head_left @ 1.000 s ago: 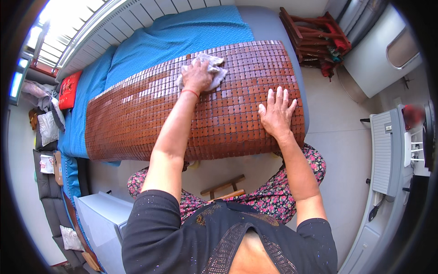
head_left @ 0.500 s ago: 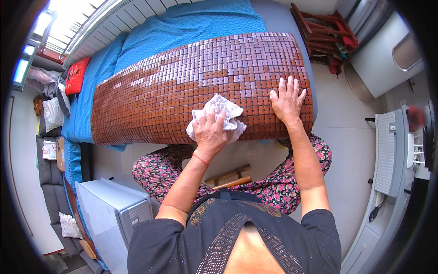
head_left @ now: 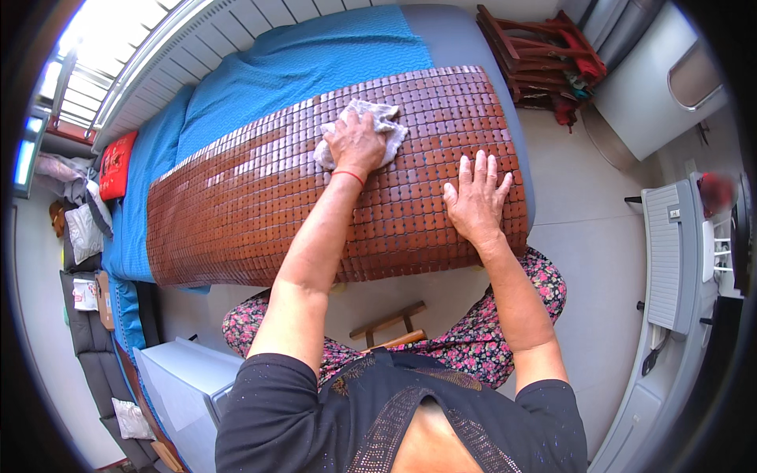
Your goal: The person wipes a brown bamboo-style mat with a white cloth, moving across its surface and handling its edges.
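Note:
A brown tile mat (head_left: 252,229), made of small linked pieces, lies across the near side of a bed. My left hand (head_left: 356,147) presses a crumpled white cloth (head_left: 384,118) against it, near the mat's far edge. The fingers are bent over the cloth and partly sunk in its folds. On the mat's right part, my right hand (head_left: 479,202) rests flat with its fingers spread, holding nothing.
A blue bedcover (head_left: 315,47) is bunched beyond the mat. Folded dark-red wooden chairs (head_left: 532,55) stand behind the bed's right end. A white cabinet (head_left: 185,378) is at lower left, a small wooden stool (head_left: 390,322) between my knees, a grey heater-like unit (head_left: 666,260) at right.
My left hand has pushed the cloth away from me, from the mat's near edge toward its far edge. The right hand stays flat on the mat. My view has shifted slightly.

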A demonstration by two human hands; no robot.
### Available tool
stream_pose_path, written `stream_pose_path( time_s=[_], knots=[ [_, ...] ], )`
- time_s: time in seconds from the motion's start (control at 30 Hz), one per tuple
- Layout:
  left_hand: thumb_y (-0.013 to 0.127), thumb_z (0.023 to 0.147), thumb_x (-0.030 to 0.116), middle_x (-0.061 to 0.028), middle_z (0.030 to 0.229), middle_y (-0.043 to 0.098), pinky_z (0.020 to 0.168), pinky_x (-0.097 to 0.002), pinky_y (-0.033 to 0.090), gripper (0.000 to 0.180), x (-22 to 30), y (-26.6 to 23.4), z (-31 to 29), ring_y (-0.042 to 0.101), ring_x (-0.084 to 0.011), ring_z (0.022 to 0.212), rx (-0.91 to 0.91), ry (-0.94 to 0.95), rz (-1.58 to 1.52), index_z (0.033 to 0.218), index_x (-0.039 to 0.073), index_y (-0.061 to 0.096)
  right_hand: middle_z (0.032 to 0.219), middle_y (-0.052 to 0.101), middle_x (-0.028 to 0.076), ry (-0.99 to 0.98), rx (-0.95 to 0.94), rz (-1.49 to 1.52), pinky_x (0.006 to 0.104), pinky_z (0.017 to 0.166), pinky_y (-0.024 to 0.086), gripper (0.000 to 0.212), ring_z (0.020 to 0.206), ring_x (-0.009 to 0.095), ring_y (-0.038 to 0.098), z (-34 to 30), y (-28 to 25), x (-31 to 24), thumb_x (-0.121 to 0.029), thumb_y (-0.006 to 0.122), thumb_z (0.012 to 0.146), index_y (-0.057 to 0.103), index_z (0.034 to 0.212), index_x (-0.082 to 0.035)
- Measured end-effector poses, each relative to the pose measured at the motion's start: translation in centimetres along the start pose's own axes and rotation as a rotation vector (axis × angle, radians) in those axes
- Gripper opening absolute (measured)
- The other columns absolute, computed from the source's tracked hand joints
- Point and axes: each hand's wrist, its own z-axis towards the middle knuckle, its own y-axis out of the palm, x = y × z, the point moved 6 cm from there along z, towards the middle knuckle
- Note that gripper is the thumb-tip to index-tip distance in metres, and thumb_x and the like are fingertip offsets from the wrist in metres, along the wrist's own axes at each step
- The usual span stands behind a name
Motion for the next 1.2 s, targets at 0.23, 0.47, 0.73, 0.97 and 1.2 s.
stream_pose_path(
  time_s=[0.23,0.47,0.73,0.97,1.2],
  knots=[
    [0.05,0.088,0.04,-0.011,0.131,0.05,0.1,-0.0539,0.032,0.043,-0.5,1.6,7.0,0.047,-0.0319,0.121,-0.105,-0.087,0.048,0.125,0.018,0.055,0.148,0.024,0.023,-0.005,-0.017,0.042,0.0661,0.106,0.014,0.063,0.138,0.038,0.019,-0.1,0.1,-0.2,-0.042,0.049,0.09,0.037,0.139,-0.005],
    [0.05,0.088,0.036,-0.0105,0.143,0.041,0.106,-0.0573,0.025,0.044,-0.7,1.8,5.6,0.04,-0.0323,0.13,-0.159,-0.007,0.014,0.128,0.018,0.053,0.149,0.023,0.023,0.016,-0.038,0.05,0.0667,0.106,0.009,0.062,0.14,0.038,0.016,0.1,0.6,0.0,-0.044,0.042,0.092,0.037,0.14,-0.005],
    [0.061,0.077,0.038,-0.0124,0.121,0.051,0.09,-0.0523,0.037,0.046,0.1,-1.2,-9.8,0.048,-0.0317,0.112,0.084,0.201,-0.053,0.117,0.015,0.057,0.147,0.026,0.023,0.0,0.019,0.029,0.0646,0.107,0.012,0.063,0.138,0.037,0.021,0.3,0.7,0.2,-0.044,0.047,0.09,0.039,0.138,-0.006],
    [0.066,0.074,0.035,-0.0118,0.124,0.053,0.085,-0.0525,0.037,0.048,-4.6,-2.9,-21.9,0.051,-0.0313,0.109,0.258,0.254,-0.082,0.118,0.017,0.058,0.142,0.038,0.018,-0.039,0.122,0.013,0.063,0.105,0.02,0.056,0.134,0.035,0.031,-0.2,0.7,0.7,-0.041,0.051,0.088,0.047,0.132,-0.007],
    [0.062,0.077,0.03,-0.011,0.116,0.056,0.083,-0.051,0.04,0.043,-15.6,-2.8,-19.0,0.053,-0.0314,0.105,0.12,-0.083,-0.042,0.117,0.017,0.059,0.147,0.031,0.017,0.02,-0.016,0.026,0.0664,0.105,0.016,0.057,0.137,0.034,0.026,-0.4,1.1,0.6,-0.04,0.05,0.089,0.04,0.138,-0.011]
  ],
)
